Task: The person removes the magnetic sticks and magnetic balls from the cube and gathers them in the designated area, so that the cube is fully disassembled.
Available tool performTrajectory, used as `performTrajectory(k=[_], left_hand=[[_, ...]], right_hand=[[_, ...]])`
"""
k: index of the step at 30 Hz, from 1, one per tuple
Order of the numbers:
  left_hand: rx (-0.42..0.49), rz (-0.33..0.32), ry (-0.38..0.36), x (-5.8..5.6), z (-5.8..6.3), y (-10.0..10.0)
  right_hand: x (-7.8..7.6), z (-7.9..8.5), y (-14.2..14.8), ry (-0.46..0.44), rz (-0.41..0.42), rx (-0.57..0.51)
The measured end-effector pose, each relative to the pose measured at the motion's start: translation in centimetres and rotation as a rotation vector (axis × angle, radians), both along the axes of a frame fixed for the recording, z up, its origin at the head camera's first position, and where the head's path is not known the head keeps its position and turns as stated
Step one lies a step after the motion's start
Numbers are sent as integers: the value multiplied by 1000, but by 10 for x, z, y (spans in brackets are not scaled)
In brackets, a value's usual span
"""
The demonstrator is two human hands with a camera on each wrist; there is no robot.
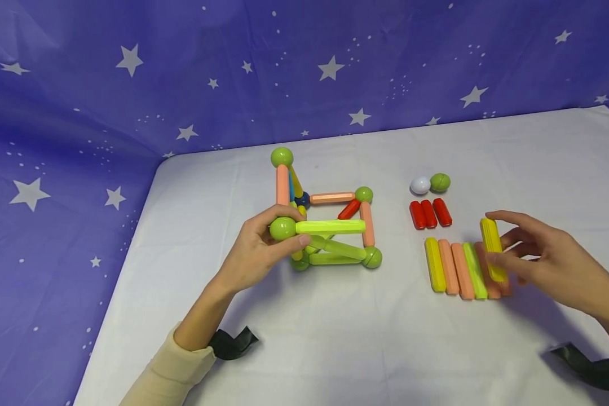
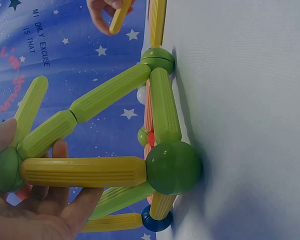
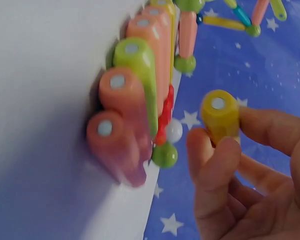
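A ball-and-stick building frame (image 1: 337, 259) of green balls and coloured sticks stands on the table. My left hand (image 1: 251, 251) grips its raised near corner, fingers and thumb around the green ball (image 1: 282, 228). From that ball a lime stick (image 1: 331, 227) points right, its far end apparently joined to nothing. In the left wrist view a yellow stick (image 2: 85, 172) links the held ball to a lower green ball (image 2: 174, 168). My right hand (image 1: 548, 254) pinches a loose yellow stick (image 1: 494, 248) above a row of sticks; a silvery disc shows in its end (image 3: 218, 103).
Under the right hand lies the row, with a yellow stick (image 1: 435, 265), orange sticks (image 1: 463, 272) and a lime one (image 1: 475, 270). Behind it are short red sticks (image 1: 428, 213), a white ball (image 1: 420, 185) and a green ball (image 1: 440, 182). A starry blue cloth (image 1: 284, 67) hangs behind.
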State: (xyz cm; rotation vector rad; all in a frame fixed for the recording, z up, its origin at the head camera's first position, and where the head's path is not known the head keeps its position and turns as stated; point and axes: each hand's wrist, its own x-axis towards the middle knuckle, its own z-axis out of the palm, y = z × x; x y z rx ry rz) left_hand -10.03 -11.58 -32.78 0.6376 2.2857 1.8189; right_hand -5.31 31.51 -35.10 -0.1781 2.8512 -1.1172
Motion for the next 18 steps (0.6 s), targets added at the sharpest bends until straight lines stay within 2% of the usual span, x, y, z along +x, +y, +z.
performTrajectory(k=[10,18], left_hand=[[7,-6,-6,-1,-1,1],[1,2,-2,-1,-1,0]], right_hand=[[1,-13,28,-160,-8,106],[0,-20,35,-253,23,164]])
